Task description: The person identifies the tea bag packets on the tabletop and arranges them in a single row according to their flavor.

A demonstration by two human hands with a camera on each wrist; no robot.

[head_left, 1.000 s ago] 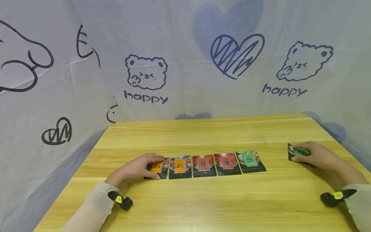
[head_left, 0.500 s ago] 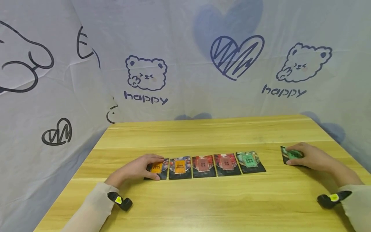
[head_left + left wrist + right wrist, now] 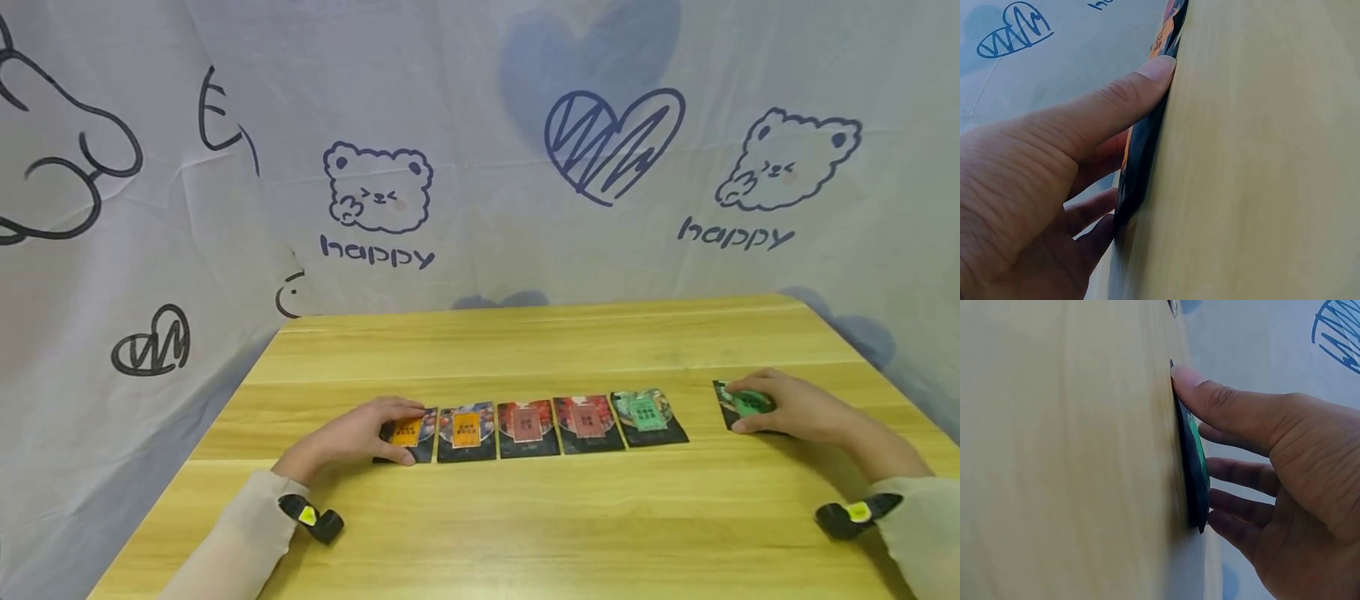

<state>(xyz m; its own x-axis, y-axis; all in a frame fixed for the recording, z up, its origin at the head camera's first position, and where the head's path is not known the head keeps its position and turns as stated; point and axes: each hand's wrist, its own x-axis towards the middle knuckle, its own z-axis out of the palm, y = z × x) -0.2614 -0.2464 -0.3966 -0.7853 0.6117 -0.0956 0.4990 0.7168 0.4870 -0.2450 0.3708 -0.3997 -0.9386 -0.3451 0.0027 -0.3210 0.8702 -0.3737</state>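
Flat on the wooden table (image 3: 525, 525), several black sachets lie in a row. My left hand (image 3: 363, 429) holds the leftmost orange-labelled sachet (image 3: 423, 448) by its edges, thumb at the near side. Beside it come another orange-labelled sachet (image 3: 466, 432), two red-labelled ones and a green-labelled sachet (image 3: 649, 417). Farther right, my right hand (image 3: 798, 410) spans a second green-labelled sachet (image 3: 724, 402), apart from the row. In the right wrist view, the thumb is on one edge of that sachet (image 3: 1191, 465) and fingertips touch its other side. The hand covers much of its label.
A white cloth (image 3: 487, 208) with bear, heart and "happy" drawings hangs behind the table and at its left side. Each wrist wears a black strap with a small camera, such as the right wrist camera (image 3: 840, 521).
My right hand has slid the green-labelled sachet left and slightly nearer, narrowing the gap to the row. My left hand and the sachets in the row have stayed put.
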